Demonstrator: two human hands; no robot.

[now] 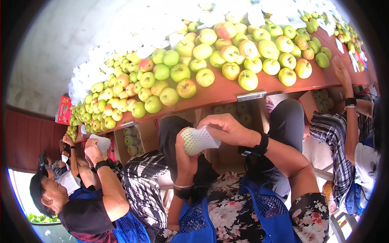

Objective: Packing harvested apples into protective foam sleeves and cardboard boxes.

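Note:
My left hand (185,157) is wrapped round an apple (189,140), whose pale green shows through the mesh of a white foam net (206,139). The net covers the fruit, and its loose end points right. My right hand (227,126) pinches the upper edge of that loose end, its fingers bent over it. Both hands are above my lap, just below the near edge of the table. Part of the apple is hidden behind my left fingers.
A reddish-brown table (221,95) bears many green and red apples (247,79) and white foam nets (95,60). Beneath it stand cardboard boxes of netted apples (131,141). At my left a person holds a white foam net (101,142); another person's arm (344,77) reaches over at right.

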